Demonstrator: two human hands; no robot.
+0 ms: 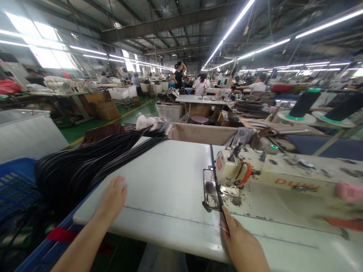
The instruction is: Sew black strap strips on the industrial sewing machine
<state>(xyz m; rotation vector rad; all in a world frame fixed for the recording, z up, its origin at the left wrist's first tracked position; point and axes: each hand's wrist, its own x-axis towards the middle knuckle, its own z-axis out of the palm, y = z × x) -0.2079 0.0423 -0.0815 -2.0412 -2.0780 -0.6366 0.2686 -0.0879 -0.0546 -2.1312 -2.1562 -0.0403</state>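
Observation:
My right hand [243, 243] is at the front edge of the white sewing table [170, 170], its fingers closed on the near end of a black strap [218, 189]. The strap runs away from me past the needle area of a sewing machine [272, 185], along the metal plate [210, 189]. A thin, shiny metal piece [224, 227] shows at my right fingers; its kind I cannot make out. Slightly blurred, my left hand [112, 198] is over the table's left side with fingers stretched out and nothing in them. Beside it lies a thick bundle of black straps [85, 162].
A blue plastic basket [17, 181] stands at the left, below the straps. Behind the table is a beige-lined bin [201, 134]. Black thread cones [304, 104] rise at the right. A printed ruler line [170, 218] crosses the tabletop. Several people work farther back.

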